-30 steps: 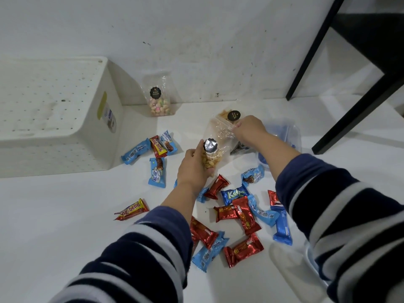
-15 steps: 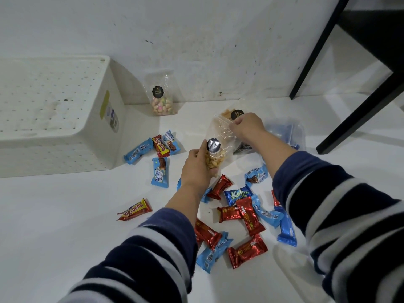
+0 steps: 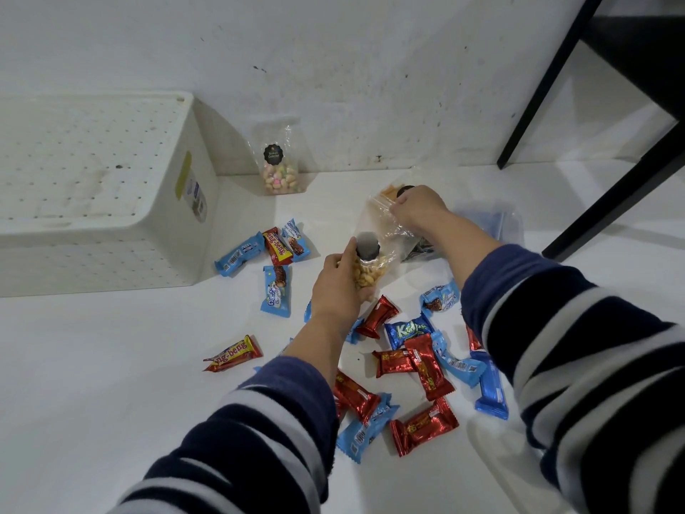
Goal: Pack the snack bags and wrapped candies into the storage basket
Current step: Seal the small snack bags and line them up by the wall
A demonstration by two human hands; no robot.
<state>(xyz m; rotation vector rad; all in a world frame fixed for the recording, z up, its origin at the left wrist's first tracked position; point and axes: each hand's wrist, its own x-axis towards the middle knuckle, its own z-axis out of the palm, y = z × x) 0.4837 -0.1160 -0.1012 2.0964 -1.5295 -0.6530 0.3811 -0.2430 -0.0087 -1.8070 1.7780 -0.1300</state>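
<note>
Gripping the clear peanut bag (image 3: 369, 270) as it did half a second ago, the left hand (image 3: 339, 287) stays closed around its lower half, palm turned rightward above the scattered wrapped candies (image 3: 415, 361) on the white worktop (image 3: 111, 365). Farther back, the right hand (image 3: 419, 207) has curled tighter, fingers pinched on the crinkled top of a second clear snack bag (image 3: 385, 217). Well left, the storage basket (image 3: 111, 194) sits overturned against the wall.

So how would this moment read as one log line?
left hand: holds peanut bag | right hand: grips clear snack bag | basket: upside down | candies: unpacked
</note>
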